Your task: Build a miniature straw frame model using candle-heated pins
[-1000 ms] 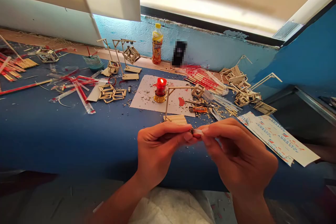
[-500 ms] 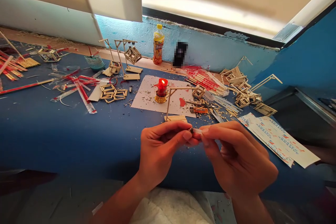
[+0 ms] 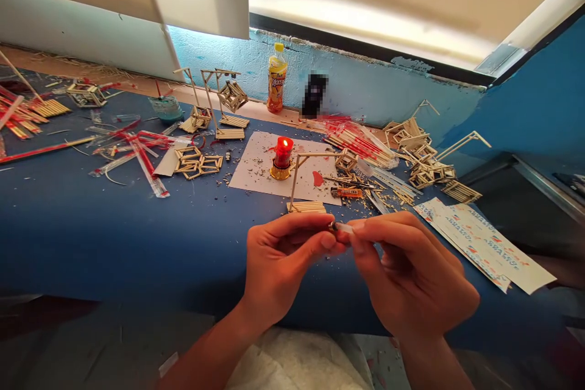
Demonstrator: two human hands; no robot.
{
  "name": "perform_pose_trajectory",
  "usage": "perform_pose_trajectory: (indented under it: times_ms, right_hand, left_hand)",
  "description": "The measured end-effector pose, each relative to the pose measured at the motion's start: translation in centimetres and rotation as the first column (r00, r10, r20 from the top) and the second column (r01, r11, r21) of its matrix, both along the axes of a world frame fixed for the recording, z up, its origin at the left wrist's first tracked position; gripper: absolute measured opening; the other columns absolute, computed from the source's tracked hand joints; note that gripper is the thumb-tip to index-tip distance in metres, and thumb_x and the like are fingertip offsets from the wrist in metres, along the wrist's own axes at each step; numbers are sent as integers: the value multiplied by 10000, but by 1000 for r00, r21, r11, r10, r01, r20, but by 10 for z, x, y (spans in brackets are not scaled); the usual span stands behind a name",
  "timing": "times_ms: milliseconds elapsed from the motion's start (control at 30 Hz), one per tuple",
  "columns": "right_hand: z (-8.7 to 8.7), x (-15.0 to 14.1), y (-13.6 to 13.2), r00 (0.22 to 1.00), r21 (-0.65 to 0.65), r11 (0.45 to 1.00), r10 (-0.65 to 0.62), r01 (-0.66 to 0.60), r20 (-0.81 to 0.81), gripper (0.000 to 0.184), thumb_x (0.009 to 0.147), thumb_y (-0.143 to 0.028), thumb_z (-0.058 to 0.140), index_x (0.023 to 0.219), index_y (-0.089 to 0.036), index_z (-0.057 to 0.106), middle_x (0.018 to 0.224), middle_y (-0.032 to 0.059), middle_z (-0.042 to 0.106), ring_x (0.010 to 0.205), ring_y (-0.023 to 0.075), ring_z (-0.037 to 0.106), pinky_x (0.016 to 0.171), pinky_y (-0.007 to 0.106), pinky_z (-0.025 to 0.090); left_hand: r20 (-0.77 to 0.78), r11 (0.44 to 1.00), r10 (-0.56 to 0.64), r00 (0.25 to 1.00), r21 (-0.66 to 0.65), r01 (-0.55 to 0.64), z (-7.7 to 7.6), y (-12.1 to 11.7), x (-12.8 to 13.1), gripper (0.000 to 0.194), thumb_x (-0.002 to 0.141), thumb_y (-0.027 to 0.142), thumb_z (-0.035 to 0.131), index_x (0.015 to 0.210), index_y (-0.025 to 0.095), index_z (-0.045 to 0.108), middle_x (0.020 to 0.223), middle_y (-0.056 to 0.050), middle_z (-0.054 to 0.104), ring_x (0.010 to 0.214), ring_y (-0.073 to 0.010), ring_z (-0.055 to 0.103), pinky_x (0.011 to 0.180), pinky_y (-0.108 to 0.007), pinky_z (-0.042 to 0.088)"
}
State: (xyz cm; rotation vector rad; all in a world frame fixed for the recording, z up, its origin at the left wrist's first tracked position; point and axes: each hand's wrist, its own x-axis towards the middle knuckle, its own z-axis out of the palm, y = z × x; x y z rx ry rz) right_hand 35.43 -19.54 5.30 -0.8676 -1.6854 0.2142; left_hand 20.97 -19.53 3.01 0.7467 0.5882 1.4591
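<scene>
My left hand (image 3: 286, 262) pinches a small dark piece (image 3: 333, 226) with a light band between thumb and forefinger; its kind is too small to tell. My right hand (image 3: 411, 274) is closed on a short whitish translucent stick (image 3: 345, 228), whose left end meets the dark piece. Both hands are above the near part of the blue table (image 3: 137, 244). Just beyond them stands a wooden-stick post with a crossarm (image 3: 295, 177) on a slatted base (image 3: 306, 206). Behind it a lit red candle (image 3: 284, 151) sits in a gold holder on a sheet of white paper (image 3: 251, 164).
An orange lighter (image 3: 346, 192) and a wooden-stick cage (image 3: 198, 163) lie beyond the hands. Red-and-clear packets of sticks (image 3: 361, 141) lie at the back, near a drink bottle (image 3: 276, 82). Printed white sheets (image 3: 489, 244) lie at right. Wood crumbs litter the paper.
My hands hold nearly the same pose, with the right hand shifted slightly left. The small dark piece now shows a little more of its light band.
</scene>
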Motion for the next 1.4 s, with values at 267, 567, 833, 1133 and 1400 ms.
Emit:
perform_pose_trajectory:
  times_ms: [267,567,833,1133,1400]
  right_hand:
    - [-2,-1,0,998,28,1000,-5,3,67,218,858,-44,667,966,-226,719,809,5,730,621,142,661,532,278,558]
    - [0,-3,0,992,103,995,-26,13,121,240,832,-12,670,976,-200,709,848,6,737,663,129,686,570,245,581]
    - [-2,-12,3,996,147,989,-4,-9,91,292,829,1,658,1026,-206,720,857,17,752,704,158,717,591,272,610]
    - [-3,-14,-2,994,158,987,-9,-8,105,288,840,-4,651,1036,-200,729,865,21,765,698,157,724,566,259,613]
    - [-4,-17,-2,997,180,984,-16,1,81,289,834,-1,652,1027,-200,731,858,16,762,686,149,728,578,246,618]
  left_hand:
    - [-97,997,70,993,-3,-71,0,-3,-3,170,763,92,850,868,221,813,774,8,822,694,-165,799,684,-153,656]
    - [-154,976,207,966,107,-192,-1,-6,1,144,826,99,795,901,221,797,792,29,816,677,-132,785,684,-149,648]
    - [-184,961,257,949,157,-230,-4,-5,-3,139,845,128,781,938,232,784,817,19,804,695,-145,775,695,-194,652]
    - [-201,940,305,931,222,-260,-8,-10,-5,135,856,119,765,958,207,769,834,-2,775,688,-130,753,685,-187,637]
    - [-207,937,323,924,206,-281,-10,-11,-6,101,845,152,781,938,188,765,814,-15,749,638,-134,731,664,-208,634]
